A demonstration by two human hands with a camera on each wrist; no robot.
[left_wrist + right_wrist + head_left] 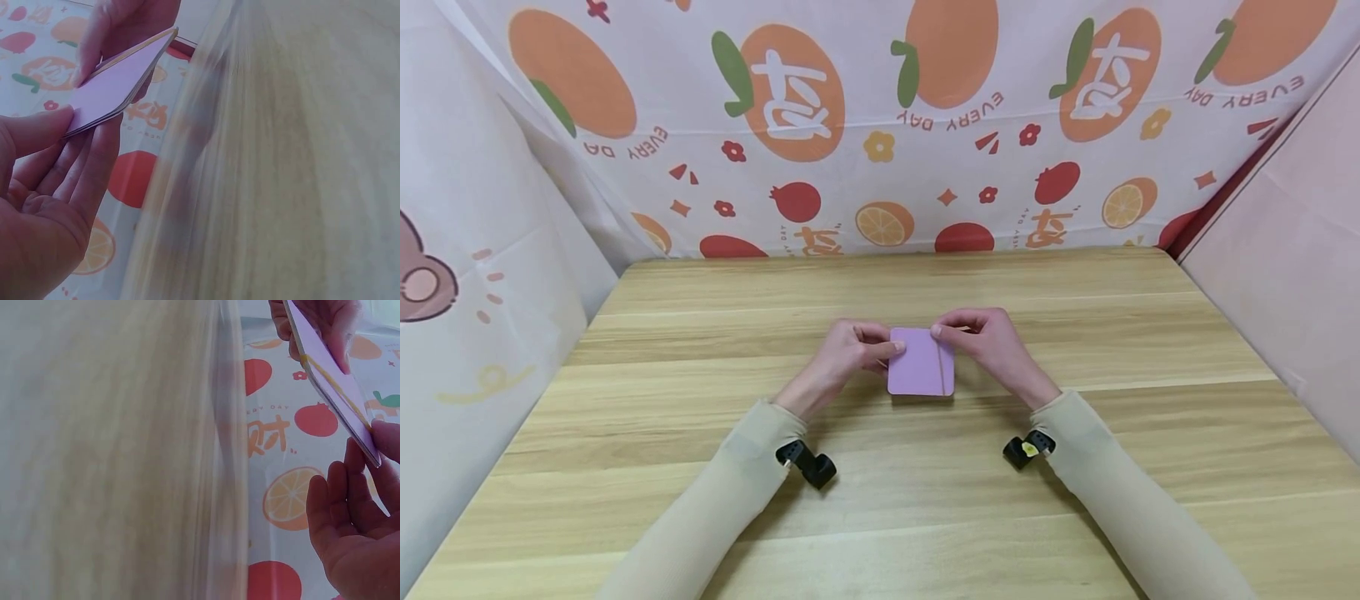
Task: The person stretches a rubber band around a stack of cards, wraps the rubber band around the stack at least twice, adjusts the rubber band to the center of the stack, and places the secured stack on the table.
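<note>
A small lilac notebook (913,367) with rounded corners is held above the table in the head view. A thin tan elastic band (941,371) runs down it near its right edge. At the left edge, my left hand (847,354) pinches the notebook, thumb on the cover and fingers beneath. My right hand (992,343) grips the top right corner between thumb and fingers, close to the band's upper end. Several thin layers show along the edge of the notebook (103,97) in the left wrist view. The right wrist view shows the band (337,390) slanting across the cover.
A wooden table (880,533) lies under both hands. Behind it hangs a fruit-patterned cloth (880,167), with pale cloths at left (475,208) and right (1292,217). Small black devices sit at the left (808,465) and right (1026,450) wrists.
</note>
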